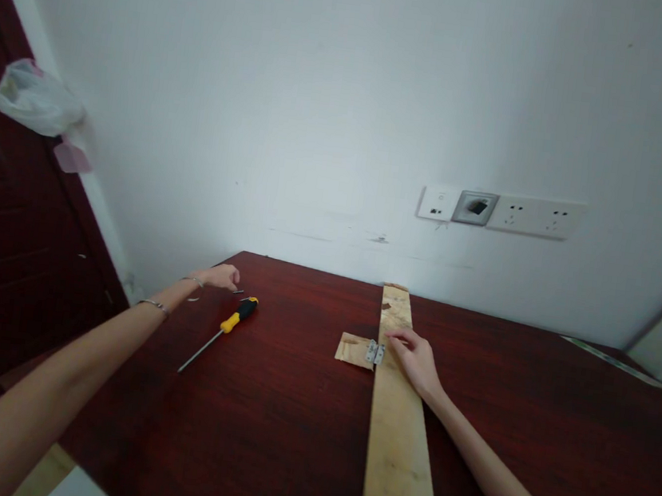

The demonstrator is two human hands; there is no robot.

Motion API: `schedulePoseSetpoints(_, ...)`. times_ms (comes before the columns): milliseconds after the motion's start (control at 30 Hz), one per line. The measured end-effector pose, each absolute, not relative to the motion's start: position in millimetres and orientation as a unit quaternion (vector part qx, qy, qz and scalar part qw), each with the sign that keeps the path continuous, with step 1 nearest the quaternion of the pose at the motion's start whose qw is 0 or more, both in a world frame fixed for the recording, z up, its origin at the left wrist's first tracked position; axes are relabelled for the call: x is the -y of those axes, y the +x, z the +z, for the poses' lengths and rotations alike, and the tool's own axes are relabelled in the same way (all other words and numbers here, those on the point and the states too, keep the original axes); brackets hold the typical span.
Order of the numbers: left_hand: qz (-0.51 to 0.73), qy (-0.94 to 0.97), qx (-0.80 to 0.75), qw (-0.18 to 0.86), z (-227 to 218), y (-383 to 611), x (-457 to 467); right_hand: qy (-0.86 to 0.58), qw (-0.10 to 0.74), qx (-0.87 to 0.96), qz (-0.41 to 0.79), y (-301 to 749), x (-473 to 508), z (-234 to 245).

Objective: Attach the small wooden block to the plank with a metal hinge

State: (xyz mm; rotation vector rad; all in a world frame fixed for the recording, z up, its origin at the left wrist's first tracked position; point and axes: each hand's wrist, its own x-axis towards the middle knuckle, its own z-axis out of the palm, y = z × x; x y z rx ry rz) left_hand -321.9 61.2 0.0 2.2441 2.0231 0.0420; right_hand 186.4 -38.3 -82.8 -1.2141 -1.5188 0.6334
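Note:
My left hand (220,275) reaches to the far left part of the dark red table (286,419), fingers pinched at a small screw (238,292) lying there. Just right of it lies a screwdriver (224,329) with a yellow and black handle. My right hand (414,360) rests flat on a long pale wooden plank (396,449) that runs from the wall toward me. A small metal hinge (374,353) joins the plank to a small wooden piece (353,350) on its left; my fingertips lie next to the hinge.
A white wall with a row of sockets (501,212) stands behind the table. A dark red door (0,239) with a plastic bag (35,101) hung on it is at the left. The table's left edge lies under my left arm.

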Motion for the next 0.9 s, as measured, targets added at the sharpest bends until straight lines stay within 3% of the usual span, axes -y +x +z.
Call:
schedulePoseSetpoints(333, -0.005, 0.722, -0.690, 0.052, -26.4, -334.3, -68.1, -0.497, 0.538, 0.630, 0.258, 185.2, 38.4, -82.7)
schedulePoseSetpoints(900, -0.014, 0.730, -0.683, 0.000, -26.2, -325.0, -72.2, -0.499, 0.533, 0.637, 0.246, 181.2, 43.7, -73.8)
